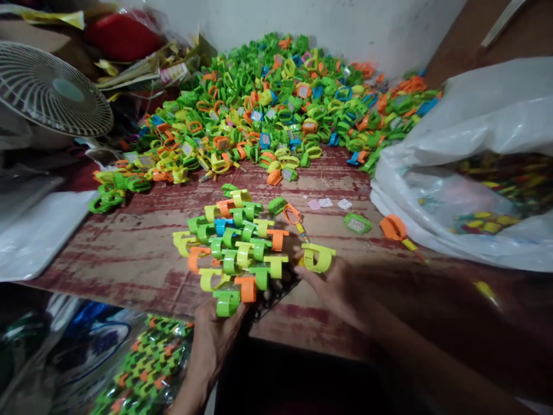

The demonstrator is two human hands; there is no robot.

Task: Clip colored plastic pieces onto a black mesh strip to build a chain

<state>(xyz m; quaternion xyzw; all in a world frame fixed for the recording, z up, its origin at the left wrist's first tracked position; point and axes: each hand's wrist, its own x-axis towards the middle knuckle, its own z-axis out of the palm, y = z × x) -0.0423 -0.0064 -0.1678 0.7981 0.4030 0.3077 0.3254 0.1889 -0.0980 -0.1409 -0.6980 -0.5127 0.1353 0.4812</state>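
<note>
By the table edge (311, 344), narrow room between rings (244, 255) and right hand (341, 288)

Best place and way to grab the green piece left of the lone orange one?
I'd pinch the green piece across its middle, by its near and far edges, from above on the near side, once the right hand sets down its yellow piece. It appears flat, wider than deep, with bare tabletop before it.
</note>
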